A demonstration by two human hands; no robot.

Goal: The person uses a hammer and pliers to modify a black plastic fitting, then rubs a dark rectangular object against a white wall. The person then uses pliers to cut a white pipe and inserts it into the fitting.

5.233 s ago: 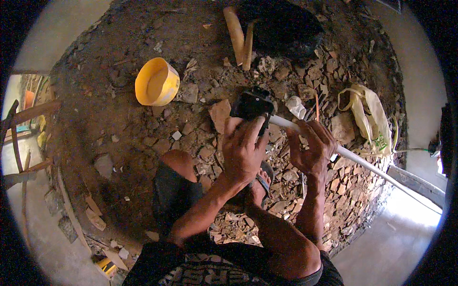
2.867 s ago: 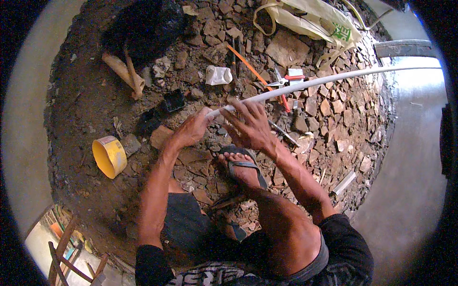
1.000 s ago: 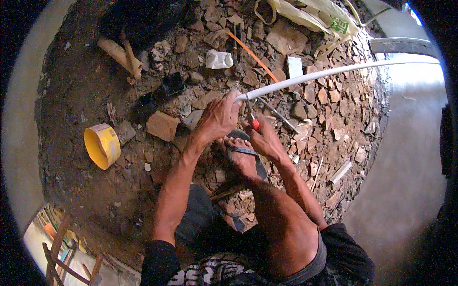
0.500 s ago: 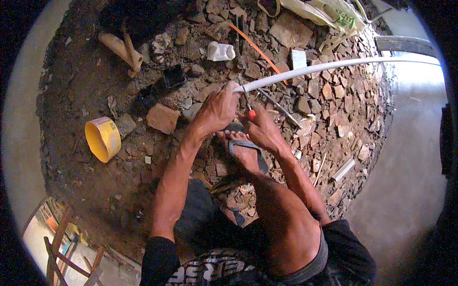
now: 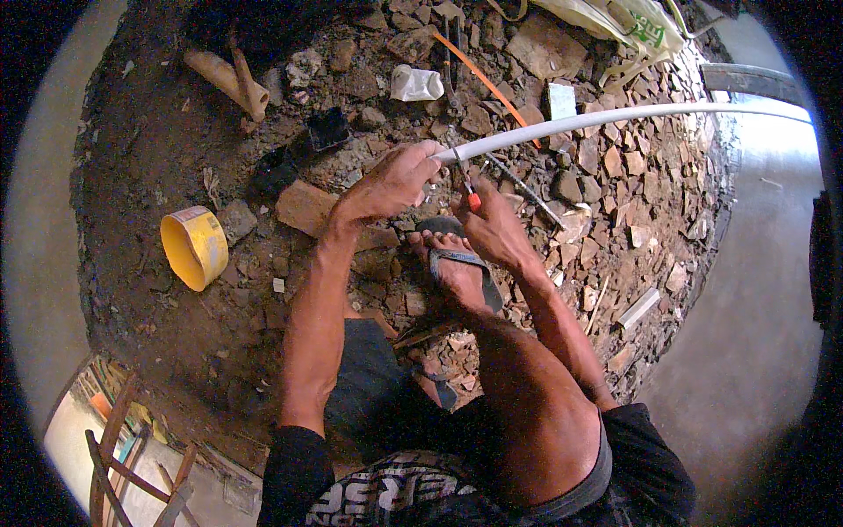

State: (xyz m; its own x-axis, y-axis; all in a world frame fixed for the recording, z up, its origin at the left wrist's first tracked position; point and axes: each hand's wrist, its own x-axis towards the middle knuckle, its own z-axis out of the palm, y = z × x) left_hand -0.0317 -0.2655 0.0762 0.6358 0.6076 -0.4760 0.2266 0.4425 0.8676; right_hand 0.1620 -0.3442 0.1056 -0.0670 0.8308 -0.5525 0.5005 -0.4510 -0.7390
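Note:
A long white pipe (image 5: 597,118) bends away to the right across the rubble. Near its left end my left hand (image 5: 392,183) grips it, thumb and fingers closed around the tip. Just right of that, my right hand (image 5: 494,224) is closed on a thin metal tool (image 5: 474,201) with a red part at its handle. The tool's dark slim end crosses the pipe; its exact kind is hard to make out. Beyond my right hand a thin grey rod (image 5: 531,195) slants over the stones. Below both hands is my sandalled foot (image 5: 461,274).
Broken stones and brick pieces (image 5: 623,167) cover the ground. To the left are a yellow ring-shaped container (image 5: 195,249) and a brown pipe piece (image 5: 226,83). A white cup-like piece (image 5: 416,84), an orange strip (image 5: 492,86) and a pale sack (image 5: 615,25) lie farther off.
The view has shifted slightly, carrying most things a little to the right. My left hand has turned and sits slightly farther left at the pipe's end; my right hand keeps its hold on the tool.

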